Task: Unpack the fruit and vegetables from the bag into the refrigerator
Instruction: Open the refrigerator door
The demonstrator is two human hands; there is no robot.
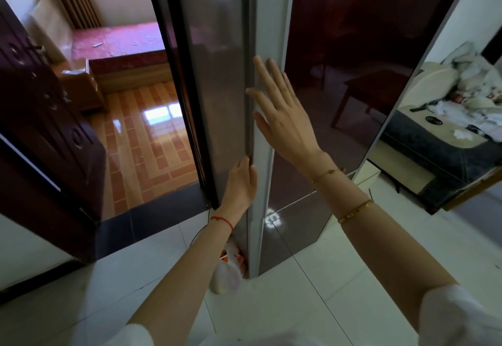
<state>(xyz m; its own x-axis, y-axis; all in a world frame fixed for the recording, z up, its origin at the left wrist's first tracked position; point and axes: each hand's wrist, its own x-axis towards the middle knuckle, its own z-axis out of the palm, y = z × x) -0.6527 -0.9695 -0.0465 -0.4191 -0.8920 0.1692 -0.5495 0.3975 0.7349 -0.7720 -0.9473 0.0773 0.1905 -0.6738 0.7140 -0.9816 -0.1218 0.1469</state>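
Both forearms are reaching up toward twelve o'clock at the refrigerator (326, 74). Its door looks closed or nearly so. Right hand (282, 112) is lying flat, fingers straight and spread, holding nothing. Left hand (241, 182) is hooking fingers into the door edge, seemingly working the door. At six o'clock, the bag (228, 272) is waiting on the floor against the refrigerator's corner.

Two bare forearms, white sleeves (459, 315) pushed up near the elbows. Left hand (240, 182): thin red string bracelet (222, 220) at wrist. Right hand (285, 117): fine gold chain bracelet (326, 173) at wrist, plus wider gold bangle (355, 210) further up the forearm.
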